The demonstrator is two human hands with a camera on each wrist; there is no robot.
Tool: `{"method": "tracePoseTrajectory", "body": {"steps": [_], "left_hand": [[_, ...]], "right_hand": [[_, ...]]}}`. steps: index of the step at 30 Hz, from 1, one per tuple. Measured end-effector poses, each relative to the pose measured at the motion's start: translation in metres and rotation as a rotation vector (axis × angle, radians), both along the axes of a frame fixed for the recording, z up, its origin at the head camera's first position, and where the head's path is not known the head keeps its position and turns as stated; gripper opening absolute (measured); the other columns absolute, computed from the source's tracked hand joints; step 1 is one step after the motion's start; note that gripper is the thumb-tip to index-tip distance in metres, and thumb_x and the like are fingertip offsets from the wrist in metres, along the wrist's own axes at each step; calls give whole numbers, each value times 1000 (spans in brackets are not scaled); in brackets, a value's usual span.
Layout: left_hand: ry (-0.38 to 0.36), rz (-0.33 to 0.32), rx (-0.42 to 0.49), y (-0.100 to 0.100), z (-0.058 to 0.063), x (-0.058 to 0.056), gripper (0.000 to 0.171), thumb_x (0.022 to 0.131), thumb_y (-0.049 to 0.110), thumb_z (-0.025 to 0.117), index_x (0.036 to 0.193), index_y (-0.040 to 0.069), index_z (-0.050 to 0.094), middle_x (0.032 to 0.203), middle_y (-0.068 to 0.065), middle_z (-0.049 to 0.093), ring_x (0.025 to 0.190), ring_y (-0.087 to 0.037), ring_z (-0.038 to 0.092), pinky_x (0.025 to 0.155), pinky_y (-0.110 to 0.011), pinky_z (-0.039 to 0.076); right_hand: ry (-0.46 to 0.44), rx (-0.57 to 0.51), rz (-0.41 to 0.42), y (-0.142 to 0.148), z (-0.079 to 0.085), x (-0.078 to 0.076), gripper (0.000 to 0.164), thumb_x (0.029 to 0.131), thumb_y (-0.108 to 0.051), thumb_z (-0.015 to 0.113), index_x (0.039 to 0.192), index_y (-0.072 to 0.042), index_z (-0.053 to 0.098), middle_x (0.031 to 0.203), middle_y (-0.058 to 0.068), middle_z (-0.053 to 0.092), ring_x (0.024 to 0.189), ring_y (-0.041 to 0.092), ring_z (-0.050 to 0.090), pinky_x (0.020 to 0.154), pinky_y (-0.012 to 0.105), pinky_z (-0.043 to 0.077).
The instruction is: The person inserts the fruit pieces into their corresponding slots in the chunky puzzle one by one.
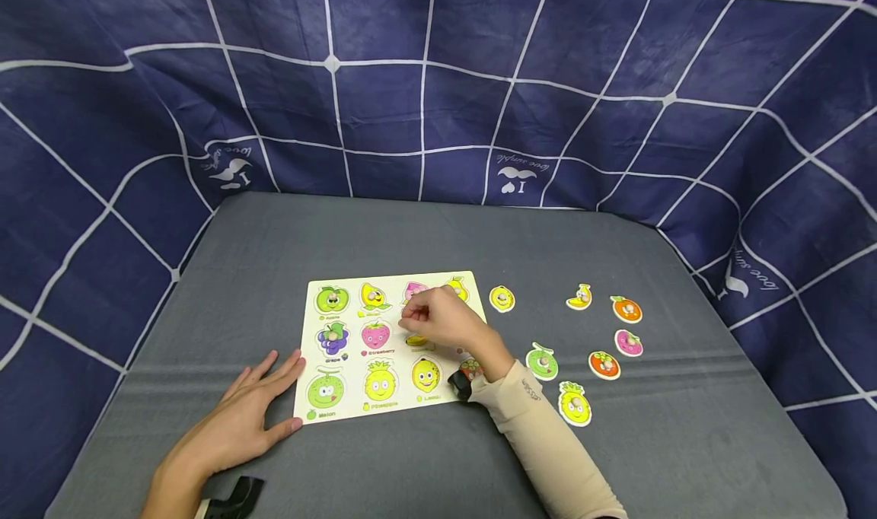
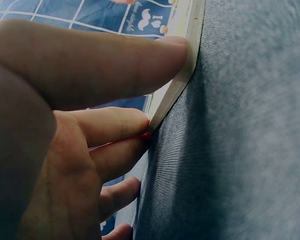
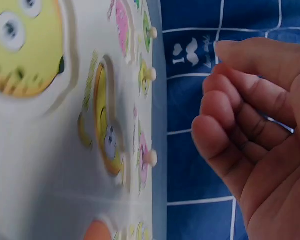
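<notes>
A white fruit puzzle board (image 1: 404, 386) lies flat on the table, with knobbed pieces such as the green apple (image 1: 332, 300) and yellow mango (image 1: 373, 297) in its back row. My left hand (image 1: 243, 412) rests at its left edge, thumb by the front corner and fingers (image 2: 122, 125) extended against the side. Over the right half hovers my right hand (image 1: 445, 317), fingers loosely curled and holding nothing. Below it shows the bare banana recess (image 3: 106, 115) with a printed banana. The right hand and sleeve hide part of the right column.
Right of the board lie loose knobbed pieces: a lemon (image 1: 502, 299), banana (image 1: 579, 297), orange (image 1: 626, 310), pink piece (image 1: 628, 343), red-orange piece (image 1: 604, 366), melon (image 1: 542, 362) and pineapple (image 1: 574, 405). A blue checked curtain (image 1: 384, 108) encloses the grey table (image 1: 384, 230).
</notes>
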State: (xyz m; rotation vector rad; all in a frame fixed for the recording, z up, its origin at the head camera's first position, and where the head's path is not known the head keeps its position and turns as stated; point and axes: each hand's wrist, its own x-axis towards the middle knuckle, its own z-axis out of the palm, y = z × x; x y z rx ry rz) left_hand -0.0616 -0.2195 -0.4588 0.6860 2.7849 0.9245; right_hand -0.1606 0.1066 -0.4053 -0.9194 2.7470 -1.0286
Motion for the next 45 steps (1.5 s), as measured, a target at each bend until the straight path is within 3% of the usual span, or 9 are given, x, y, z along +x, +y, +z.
{"method": "tracePoseTrajectory", "body": {"steps": [11,19,29,45], "left_hand": [[-5,2,-2,0,0,0,84,78,26,84,148,2,44,154,-15,37,141,-51,24,107,-69,16],[2,0,-3,0,-1,0,84,78,25,84,148,1,43,154,-16,37,141,-51,24,107,-70,16],[18,-5,3,0,-1,0,84,78,25,83,148,1,44,154,-17,38,140,-51,25,108,-69,16],[10,-4,-9,0,0,0,83,79,26,83,148,1,44,154,-16,38,141,-51,25,107,-69,18]], "right_hand": [[47,-97,-92,28,-3,6,7,87,-11,73,81,-11,75,70,-8,64,59,4,52,54,20,45],[99,-85,-203,60,-9,11,6,86,-10,76,80,-7,75,66,-7,59,55,4,48,51,20,41],[170,-75,-311,98,-8,19,5,83,-8,78,80,-6,75,69,-5,63,59,7,52,53,22,46],[197,-80,-448,138,-11,30,4,83,-9,79,82,-7,76,70,-3,66,58,8,54,52,22,46]]}}
